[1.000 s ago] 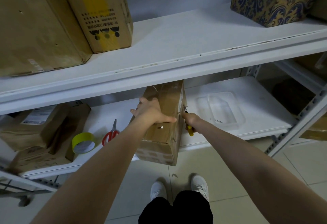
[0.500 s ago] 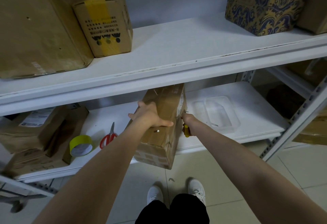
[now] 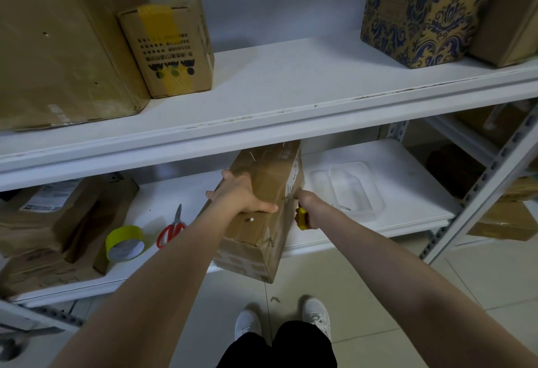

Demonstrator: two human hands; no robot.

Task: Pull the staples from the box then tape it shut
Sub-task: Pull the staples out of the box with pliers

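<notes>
Box, left hand — tool, right hand

Two shelves are in view. The upper holds four boxes. The lower holds one box, one tape roll, one scissors, one tray and parcels too jumbled to count. There are two hands, left hand and right hand, one tool and two shoes.
</notes>
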